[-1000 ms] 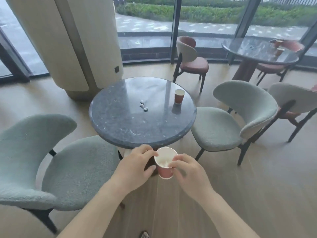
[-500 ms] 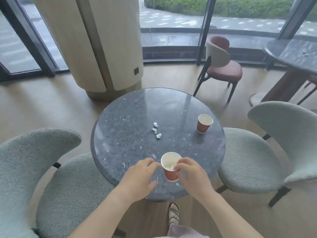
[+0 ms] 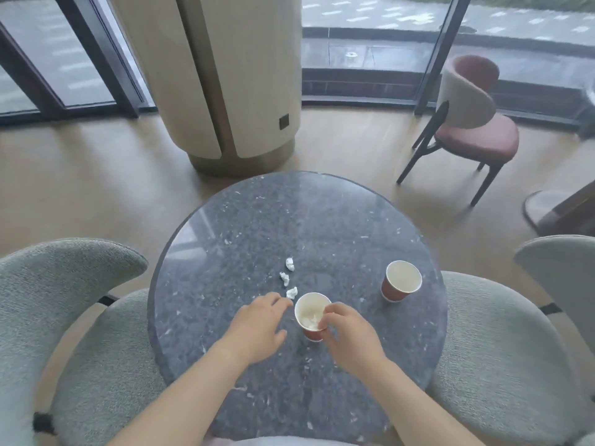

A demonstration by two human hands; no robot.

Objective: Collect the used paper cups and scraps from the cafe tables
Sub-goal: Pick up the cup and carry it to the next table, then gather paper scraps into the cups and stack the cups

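A round dark stone table (image 3: 322, 220) fills the middle of the head view. My right hand (image 3: 349, 333) grips a red paper cup (image 3: 309, 312) by its rim; white crumpled paper lies inside it. My left hand (image 3: 257, 326) is open beside the cup, fingertips reaching toward the nearest of three small white paper scraps (image 3: 291, 292). The other two scraps (image 3: 284, 278) (image 3: 289, 263) lie in a line just beyond. A second red paper cup (image 3: 401, 281), empty, stands upright at the right of the table.
Grey-green upholstered chairs flank the table at left (image 3: 64, 300) and right (image 3: 502, 349). A red chair (image 3: 473, 123) stands at the back right, a beige column (image 3: 225, 75) behind the table. Another table's base (image 3: 560, 210) shows at the right edge.
I have come up to the table, bringing the held cup over its top. My left hand has let go of the cup and stretched toward the scraps.
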